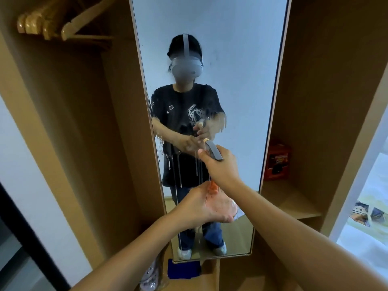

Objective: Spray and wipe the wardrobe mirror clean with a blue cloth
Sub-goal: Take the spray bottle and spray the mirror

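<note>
Grey-headed spray bottle (212, 150) is gripped in the right hand (220, 164), fingers curled round its neck, nozzle toward the wardrobe mirror (210, 59). Left hand (210, 204) cups the bottle base, fingers curled under. Wet runs streak the glass at mid-height. Blue cloth (183, 268) lies on the wardrobe floor (237, 276) below the mirror's bottom edge, directly beneath both hands; the left hand is nearer.

Both arms reach forward; right hand (220, 164) fingers curled, left hand (210, 206) cupped below.
</note>
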The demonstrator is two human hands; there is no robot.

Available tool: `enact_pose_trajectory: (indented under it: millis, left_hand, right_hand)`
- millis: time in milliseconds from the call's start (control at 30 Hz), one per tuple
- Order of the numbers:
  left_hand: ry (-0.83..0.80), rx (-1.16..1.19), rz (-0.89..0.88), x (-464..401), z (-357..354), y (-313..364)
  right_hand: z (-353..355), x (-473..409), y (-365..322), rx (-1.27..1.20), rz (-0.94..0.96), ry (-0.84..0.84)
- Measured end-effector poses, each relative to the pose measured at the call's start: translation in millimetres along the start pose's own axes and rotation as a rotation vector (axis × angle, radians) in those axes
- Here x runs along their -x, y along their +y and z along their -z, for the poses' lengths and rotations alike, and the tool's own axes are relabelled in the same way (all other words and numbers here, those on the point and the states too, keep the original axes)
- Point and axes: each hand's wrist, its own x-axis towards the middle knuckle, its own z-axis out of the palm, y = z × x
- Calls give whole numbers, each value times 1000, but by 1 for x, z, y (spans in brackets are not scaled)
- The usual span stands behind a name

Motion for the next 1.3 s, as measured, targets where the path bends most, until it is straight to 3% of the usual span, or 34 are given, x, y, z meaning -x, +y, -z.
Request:
enact_pose_trajectory:
  millis: [700,900,1300]
  left_hand:
    - [-102,-91,-129,-23,-39,37]
    - [-143,-53,-84,-33,-53,49]
    - [-70,-61,-72,-45,-80,57]
  right_hand:
    - [55,-7,27,-63,-77,91]
    - [79,-9,36,-87,-79,110]
    - [102,-10,41,-43,-70,121]
